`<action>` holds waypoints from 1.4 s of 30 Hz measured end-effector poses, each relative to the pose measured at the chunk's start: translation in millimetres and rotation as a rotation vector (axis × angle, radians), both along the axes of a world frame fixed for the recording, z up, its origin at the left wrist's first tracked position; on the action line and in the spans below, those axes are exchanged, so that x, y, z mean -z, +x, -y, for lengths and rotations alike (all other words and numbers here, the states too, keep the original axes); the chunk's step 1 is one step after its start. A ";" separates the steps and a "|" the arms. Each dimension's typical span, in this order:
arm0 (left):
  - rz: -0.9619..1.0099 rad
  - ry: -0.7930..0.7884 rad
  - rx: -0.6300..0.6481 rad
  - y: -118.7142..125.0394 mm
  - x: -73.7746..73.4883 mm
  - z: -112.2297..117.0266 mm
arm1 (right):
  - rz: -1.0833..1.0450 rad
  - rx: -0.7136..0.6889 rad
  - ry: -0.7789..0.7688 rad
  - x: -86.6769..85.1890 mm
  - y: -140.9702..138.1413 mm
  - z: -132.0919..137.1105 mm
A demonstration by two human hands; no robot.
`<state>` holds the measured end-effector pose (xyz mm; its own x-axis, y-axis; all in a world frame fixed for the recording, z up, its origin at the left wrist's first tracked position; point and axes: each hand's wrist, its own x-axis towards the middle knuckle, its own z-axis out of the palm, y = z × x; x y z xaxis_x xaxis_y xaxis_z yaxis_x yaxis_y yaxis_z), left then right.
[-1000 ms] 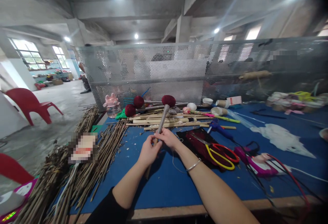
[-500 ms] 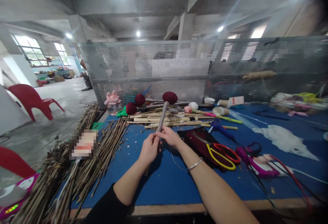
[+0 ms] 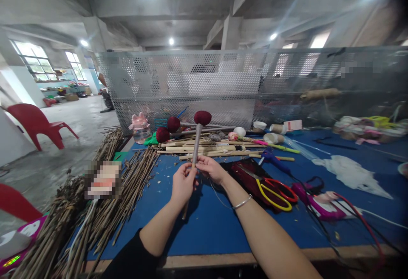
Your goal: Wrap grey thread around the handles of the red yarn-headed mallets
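Observation:
A stick with a dark red fuzzy ball on its top end (image 3: pixel 198 131) stands nearly upright over the blue table (image 3: pixel 210 223). My left hand (image 3: pixel 182 182) is wrapped round the stick's lower part. Just to the right, my right hand (image 3: pixel 209 168) pinches the stick at the same height, and a thin thread hangs from under it. The stick's lower end pokes out below my left hand.
Bundles of thin brown sticks (image 3: pixel 105 202) cover the table's left side. More red-tipped sticks and pale rods (image 3: pixel 204 148) lie at the back. Yellow-and-red scissors (image 3: pixel 274 189) rest on dark red cloth to the right. A perforated metal screen (image 3: pixel 242 87) stands behind. A red chair (image 3: pixel 35 123) is on the left.
The stick has tipped from leaning right to nearly upright, so its red ball has moved left. Both hands have kept their grip and shifted slightly.

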<state>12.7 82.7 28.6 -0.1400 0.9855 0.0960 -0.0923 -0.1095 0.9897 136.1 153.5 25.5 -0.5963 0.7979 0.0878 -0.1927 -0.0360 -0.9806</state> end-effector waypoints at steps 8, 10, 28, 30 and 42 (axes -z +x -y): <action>-0.068 -0.003 0.018 -1.5 5.0 -1.0 | -0.043 0.021 -0.037 3.9 -6.6 1.1; -0.122 -0.013 -0.055 -2.6 7.7 -2.8 | -0.051 0.043 -0.043 3.9 -7.9 1.6; -0.627 0.099 0.029 -22.1 21.8 -20.5 | 0.034 0.147 -0.042 33.7 -21.9 -8.5; -0.647 0.083 0.019 -23.0 24.8 -23.4 | 0.054 0.154 -0.006 34.9 -21.8 -9.4; 0.009 -0.249 0.487 -27.3 20.8 -10.2 | 0.124 0.160 -0.027 25.6 -13.0 11.3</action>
